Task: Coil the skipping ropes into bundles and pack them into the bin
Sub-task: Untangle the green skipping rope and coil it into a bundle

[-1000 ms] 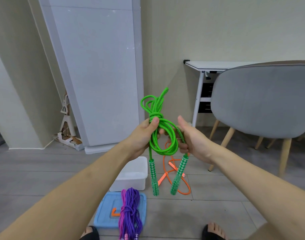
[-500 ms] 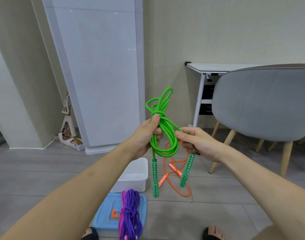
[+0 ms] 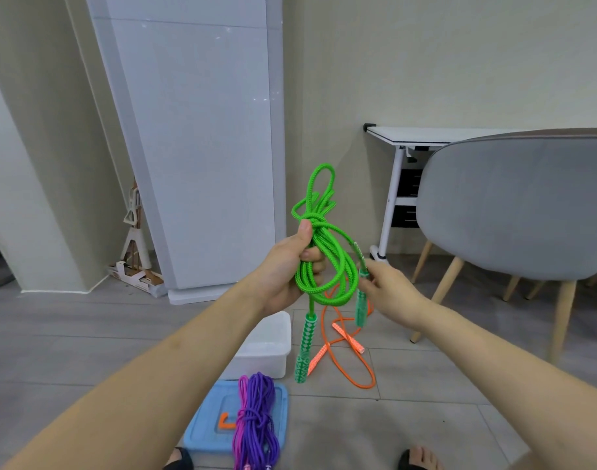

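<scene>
A green skipping rope (image 3: 324,262) hangs in loose coils with a knot near the top. My left hand (image 3: 287,269) grips the coils just below the knot, thumb up along them. One green patterned handle (image 3: 304,351) dangles straight down from that hand. My right hand (image 3: 388,293) pinches the top of the second handle (image 3: 361,307) with its fingertips, just right of the coils. A white bin (image 3: 273,344) stands on the floor below my left forearm. An orange skipping rope (image 3: 351,361) lies uncoiled on the floor beside the bin.
A purple and pink rope bundle (image 3: 256,422) lies on a blue lid (image 3: 202,425) in front of the bin. A grey chair (image 3: 514,205) and a white table (image 3: 426,134) stand at the right, a white panel (image 3: 202,147) leans at the back. My feet show at the bottom edge.
My right hand has slid down and to the right along the rope end, from the coils to the second handle's top. The left hand keeps its grip below the knot.
</scene>
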{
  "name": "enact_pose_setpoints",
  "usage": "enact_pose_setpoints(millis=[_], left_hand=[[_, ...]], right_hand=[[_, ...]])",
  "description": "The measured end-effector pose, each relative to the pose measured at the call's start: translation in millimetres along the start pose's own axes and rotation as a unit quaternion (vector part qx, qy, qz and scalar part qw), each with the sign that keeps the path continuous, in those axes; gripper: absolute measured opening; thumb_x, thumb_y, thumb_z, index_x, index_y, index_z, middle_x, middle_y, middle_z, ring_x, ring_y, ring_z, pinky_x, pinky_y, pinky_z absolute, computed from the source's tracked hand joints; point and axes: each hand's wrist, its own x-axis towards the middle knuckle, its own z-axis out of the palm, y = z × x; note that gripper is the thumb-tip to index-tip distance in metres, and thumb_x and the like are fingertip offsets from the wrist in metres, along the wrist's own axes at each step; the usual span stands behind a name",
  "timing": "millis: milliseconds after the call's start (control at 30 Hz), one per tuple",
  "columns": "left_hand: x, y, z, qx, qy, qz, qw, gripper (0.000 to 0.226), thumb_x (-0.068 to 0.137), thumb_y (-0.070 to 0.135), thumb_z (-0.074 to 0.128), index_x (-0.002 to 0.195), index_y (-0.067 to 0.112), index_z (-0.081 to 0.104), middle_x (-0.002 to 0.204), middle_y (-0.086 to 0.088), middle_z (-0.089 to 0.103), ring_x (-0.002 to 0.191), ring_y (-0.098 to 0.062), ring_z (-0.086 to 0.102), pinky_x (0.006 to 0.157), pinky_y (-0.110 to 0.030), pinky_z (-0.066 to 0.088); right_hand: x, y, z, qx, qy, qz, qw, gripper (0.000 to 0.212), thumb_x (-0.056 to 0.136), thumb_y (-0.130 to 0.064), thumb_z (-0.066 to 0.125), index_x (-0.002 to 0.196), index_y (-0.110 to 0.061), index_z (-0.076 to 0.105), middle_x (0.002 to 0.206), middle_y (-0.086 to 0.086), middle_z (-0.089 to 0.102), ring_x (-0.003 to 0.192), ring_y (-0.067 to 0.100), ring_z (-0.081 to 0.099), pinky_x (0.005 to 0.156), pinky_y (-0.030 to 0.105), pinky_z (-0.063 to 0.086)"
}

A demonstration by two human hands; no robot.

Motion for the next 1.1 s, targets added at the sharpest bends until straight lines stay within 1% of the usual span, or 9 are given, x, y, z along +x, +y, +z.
enact_pose_setpoints(millis=[67, 133, 267, 400, 633, 767, 900, 1033, 1100], left_hand=[[1.6, -1.4, -2.6, 0.005, -0.004, 0.002, 1.000, 0.032, 0.089, 0.055, 0.049, 0.092, 0.024, 0.051, 0.059, 0.009, 0.024, 0.054, -0.010, 0.027, 0.053, -0.023, 0.032], [2.9, -3.2, -6.3, 0.024, 0.002, 0.001, 1.000, 0.032, 0.093, 0.056, 0.047, 0.092, 0.025, 0.050, 0.060, 0.009, 0.024, 0.054, -0.011, 0.028, 0.056, -0.025, 0.030], [3.8, -7.1, -9.9, 0.078, 0.018, -0.002, 0.997, 0.035, 0.104, 0.052, 0.037, 0.084, 0.024, 0.046, 0.063, 0.007, 0.024, 0.056, -0.011, 0.028, 0.058, -0.028, 0.029], [2.5, -8.8, -7.9, 0.118, 0.014, 0.004, 0.993, 0.039, 0.106, 0.048, 0.034, 0.079, 0.022, 0.045, 0.065, 0.004, 0.024, 0.056, -0.012, 0.032, 0.058, -0.028, 0.035], [3.2, -12.0, -3.4, 0.152, 0.025, 0.037, 0.987, 0.043, 0.106, 0.048, 0.036, 0.071, 0.028, 0.049, 0.069, 0.005, 0.021, 0.060, -0.012, 0.018, 0.058, -0.029, 0.024], [3.9, -11.8, -0.5, 0.124, 0.023, 0.050, 0.991, 0.037, 0.107, 0.044, 0.036, 0.083, 0.020, 0.050, 0.060, 0.009, 0.034, 0.051, -0.008, 0.037, 0.054, -0.024, 0.035], [2.4, -11.5, 3.7, 0.129, 0.029, 0.083, 0.988, 0.037, 0.108, 0.040, 0.034, 0.084, 0.016, 0.046, 0.062, 0.006, 0.031, 0.052, -0.009, 0.040, 0.055, -0.025, 0.046], [2.8, -14.5, 5.8, 0.129, 0.029, 0.107, 0.985, 0.039, 0.108, 0.039, 0.033, 0.081, 0.014, 0.044, 0.061, 0.003, 0.032, 0.049, -0.013, 0.048, 0.053, -0.031, 0.052], [3.1, -14.9, 2.8, 0.148, 0.043, 0.122, 0.981, 0.041, 0.108, 0.041, 0.033, 0.076, 0.015, 0.040, 0.064, -0.001, 0.032, 0.051, -0.014, 0.044, 0.051, -0.027, 0.049]], right_hand=[[4.5, -8.3, -1.8, 0.110, 0.073, 0.054, 0.990, 0.006, 0.102, -0.019, 0.058, 0.098, -0.015, 0.061, 0.085, 0.010, 0.065, 0.073, 0.024, 0.065, 0.059, 0.022, 0.050], [7.9, -14.5, -5.6, 0.208, 0.135, 0.081, 0.965, 0.009, 0.101, -0.018, 0.060, 0.100, -0.009, 0.062, 0.085, 0.016, 0.069, 0.063, 0.021, 0.069, 0.060, 0.028, 0.059], [13.4, -25.6, -17.3, 0.378, 0.177, 0.111, 0.902, 0.011, 0.103, -0.017, 0.058, 0.103, -0.006, 0.060, 0.085, 0.011, 0.062, 0.060, 0.014, 0.067, 0.056, 0.029, 0.060], [15.0, -30.6, -25.9, 0.471, 0.162, 0.148, 0.854, 0.023, 0.104, -0.019, 0.057, 0.108, 0.003, 0.062, 0.093, 0.014, 0.063, 0.072, 0.021, 0.070, 0.066, 0.035, 0.063], [13.1, -44.3, -40.1, 0.585, 0.105, 0.203, 0.778, 0.014, 0.106, -0.010, 0.052, 0.103, 0.001, 0.061, 0.087, 0.014, 0.070, 0.065, 0.019, 0.074, 0.058, 0.029, 0.061], [4.7, -52.7, -27.3, 0.633, 0.051, 0.247, 0.732, 0.012, 0.103, -0.004, 0.054, 0.093, -0.001, 0.058, 0.075, 0.016, 0.068, 0.057, 0.021, 0.072, 0.053, 0.029, 0.060], [1.9, -63.6, -18.1, 0.621, -0.028, 0.198, 0.758, 0.011, 0.105, -0.013, 0.054, 0.109, -0.004, 0.056, 0.088, 0.016, 0.068, 0.068, 0.021, 0.069, 0.062, 0.032, 0.062], [-2.7, -70.9, -16.0, 0.563, -0.052, 0.172, 0.807, 0.018, 0.107, -0.020, 0.051, 0.092, -0.012, 0.055, 0.075, 0.007, 0.069, 0.065, 0.017, 0.066, 0.064, 0.033, 0.060], [-4.4, -70.9, -18.5, 0.547, -0.079, 0.152, 0.820, 0.015, 0.105, -0.021, 0.056, 0.098, -0.009, 0.063, 0.081, 0.008, 0.071, 0.070, 0.016, 0.067, 0.073, 0.035, 0.060]])
